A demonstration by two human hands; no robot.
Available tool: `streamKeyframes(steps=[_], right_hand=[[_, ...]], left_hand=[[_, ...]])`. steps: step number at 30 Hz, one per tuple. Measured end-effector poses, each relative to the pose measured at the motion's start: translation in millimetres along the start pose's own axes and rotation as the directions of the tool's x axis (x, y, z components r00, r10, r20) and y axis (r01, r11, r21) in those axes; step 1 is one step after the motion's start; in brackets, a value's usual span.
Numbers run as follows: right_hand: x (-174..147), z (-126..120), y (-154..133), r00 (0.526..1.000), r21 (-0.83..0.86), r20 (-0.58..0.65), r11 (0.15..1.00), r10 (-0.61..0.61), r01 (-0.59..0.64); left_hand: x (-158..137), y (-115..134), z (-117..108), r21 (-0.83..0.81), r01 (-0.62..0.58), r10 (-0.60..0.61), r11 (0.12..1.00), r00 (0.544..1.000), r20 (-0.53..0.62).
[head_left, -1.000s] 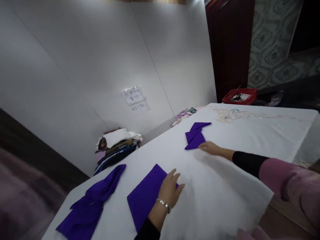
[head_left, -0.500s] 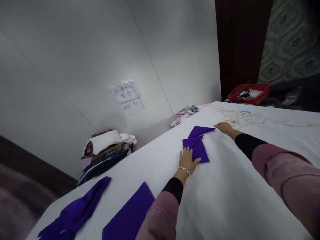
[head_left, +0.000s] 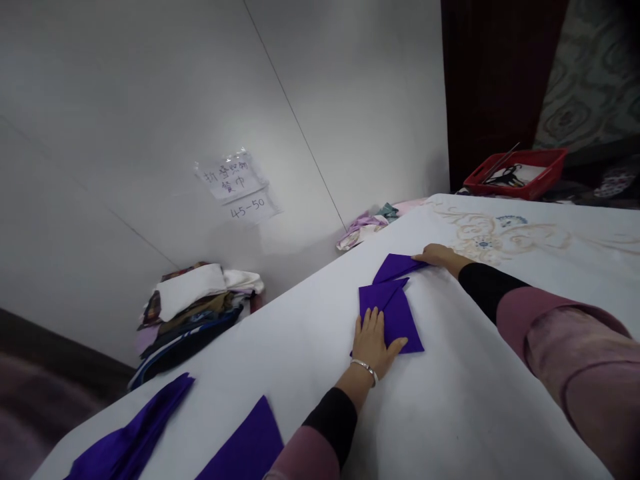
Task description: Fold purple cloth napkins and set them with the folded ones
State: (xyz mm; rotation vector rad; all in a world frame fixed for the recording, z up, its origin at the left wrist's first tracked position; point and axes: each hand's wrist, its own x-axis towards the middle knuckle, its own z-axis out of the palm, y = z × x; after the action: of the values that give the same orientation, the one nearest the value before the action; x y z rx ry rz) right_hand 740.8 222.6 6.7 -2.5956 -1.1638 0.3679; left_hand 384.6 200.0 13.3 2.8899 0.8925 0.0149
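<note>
Purple cloth [head_left: 401, 325] risking skew from overtugging!
Right hand [head_left: 438, 257] pinching its far tip, left hand [head_left: 373, 345] pressing its near end (thumb splayed).

Purple cloth [head_left: 404, 325], folded, flat on wht tbl [head_left: 460, 387]

The left hand [head_left: 376, 347] hides part of the folded purple cloth [head_left: 401, 320].

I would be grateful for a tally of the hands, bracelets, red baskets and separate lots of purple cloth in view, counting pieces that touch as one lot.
Hands: 2 (left hand, right hand)
Lots of purple cloth: 3 (bunched cloth, flat cloth, folded cloth)
Bracelet: 1
Red basket: 1
Total: 7
</note>
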Motion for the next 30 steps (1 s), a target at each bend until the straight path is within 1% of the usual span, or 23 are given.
streamKeyframes(steps=[4,7,12,18,24,30], right_hand=[[5,1,-2,0.997,-0.015,0.075,0.999,-0.032,0.033],[9,-2,2,0.995,-0.017,0.089,0.998,-0.053,0.055],[19,-11,23,0.998,-0.022,0.055,0.999,-0.023,0.024],[23,-15,46,1.000,-0.007,-0.010,1.000,0.028,-0.028],[16,-19,51,0.999,0.011,-0.034,1.000,0.028,-0.027],[13,-21,51,0.999,0.024,-0.049,1.000,0.016,-0.015]], left_hand=[[2,-1,7,0.010,0.004,-0.004,1.000,1.000,0.005],[5,-1,8,0.010,-0.003,0.003,1.000,1.000,0.014],[14,6,7,0.013,-0.037,0.036,0.999,0.999,0.035],[31,25,11,0.013,-0.089,0.089,0.996,0.996,0.032],[40,44,12,-0.034,-0.115,0.116,0.993,0.993,0.021],[47,55,12,-0.047,-0.107,0.108,0.993,0.994,0.013]])
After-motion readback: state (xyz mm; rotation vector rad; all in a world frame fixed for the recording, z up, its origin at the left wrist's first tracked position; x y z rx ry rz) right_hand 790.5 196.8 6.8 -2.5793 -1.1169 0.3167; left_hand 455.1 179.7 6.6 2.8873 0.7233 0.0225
